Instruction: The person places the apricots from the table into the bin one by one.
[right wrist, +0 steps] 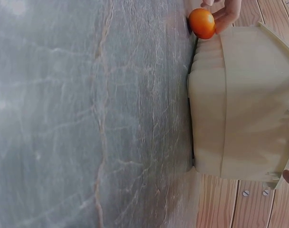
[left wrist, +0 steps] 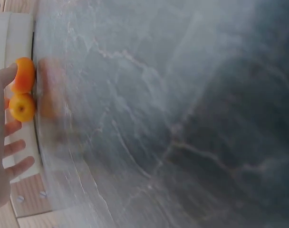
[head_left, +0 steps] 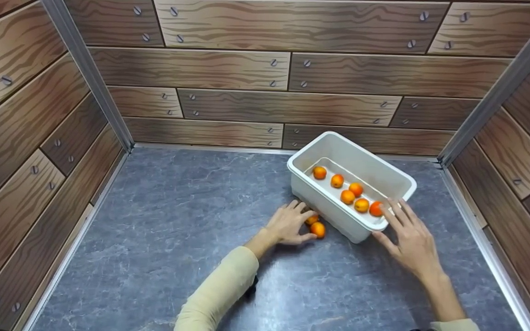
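Two apricots (head_left: pixel 318 230) lie side by side on the floor, against the long outer wall of a white plastic bin (head_left: pixel 322 208). My left hand (head_left: pixel 288 224) reaches around them, thumb near one and fingers spread beyond the other. In the left wrist view the thumb overlaps the redder apricot (left wrist: pixel 24 76), and the yellower apricot (left wrist: pixel 22 108) sits just below. My right hand (head_left: pixel 410 241) is at the bin's near right corner, fingers extended over the rim and thumb outside. Those fingers partly cover a red-orange apricot (head_left: pixel 376 208) inside; whether they touch it I cannot tell.
Several more apricots (head_left: pixel 337 180) lie on the bin's bottom. The bin stands at an angle near the back wall (head_left: pixel 228 133). Wood-patterned panels (head_left: pixel 522 151) with metal edge strips enclose the grey marbled floor (head_left: pixel 168 220) at the back and sides.
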Available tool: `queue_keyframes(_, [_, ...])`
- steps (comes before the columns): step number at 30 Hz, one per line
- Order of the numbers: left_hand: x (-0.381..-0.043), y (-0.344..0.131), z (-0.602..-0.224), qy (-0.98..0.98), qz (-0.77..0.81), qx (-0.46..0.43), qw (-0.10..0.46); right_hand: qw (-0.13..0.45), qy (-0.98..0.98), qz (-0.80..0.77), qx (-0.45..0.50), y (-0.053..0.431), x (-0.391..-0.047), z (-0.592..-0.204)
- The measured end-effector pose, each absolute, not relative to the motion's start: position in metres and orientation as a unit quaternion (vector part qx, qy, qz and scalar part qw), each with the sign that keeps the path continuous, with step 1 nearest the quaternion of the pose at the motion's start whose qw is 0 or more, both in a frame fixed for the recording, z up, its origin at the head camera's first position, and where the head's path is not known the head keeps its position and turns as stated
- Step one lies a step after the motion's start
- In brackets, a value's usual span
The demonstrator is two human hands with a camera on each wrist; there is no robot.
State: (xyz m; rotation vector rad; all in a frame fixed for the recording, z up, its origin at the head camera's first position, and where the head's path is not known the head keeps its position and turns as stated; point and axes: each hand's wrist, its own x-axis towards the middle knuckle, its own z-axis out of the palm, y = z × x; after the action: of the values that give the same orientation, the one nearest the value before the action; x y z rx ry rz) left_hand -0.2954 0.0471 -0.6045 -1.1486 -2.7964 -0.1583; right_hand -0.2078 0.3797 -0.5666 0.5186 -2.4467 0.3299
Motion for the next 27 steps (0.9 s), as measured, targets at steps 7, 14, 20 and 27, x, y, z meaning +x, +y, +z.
queue_keyframes(7, [-0.2966,0.0468,-0.6053,-0.924,-0.05,-0.376,0.054,0.31,-0.922,0.121,0.199,0.379,-0.2076,-0.5668])
queue_keyframes(14, [-0.2995,0.0476,-0.6072,-0.925,-0.033,-0.372,0.062,0.307,-0.922,0.123,0.199,0.3796,-0.2076,-0.5667])
queue_keyframes(20, [-0.3023,0.0487,-0.6087,-0.926,-0.029,-0.372,0.065,0.308,-0.923,0.122,0.198,0.3799,-0.2082,-0.5672])
queue_keyframes(27, [-0.3049,0.0474,-0.6107,-0.922,-0.03,-0.375,0.091,0.303,-0.925,0.124,0.193,0.3805,-0.2076,-0.568])
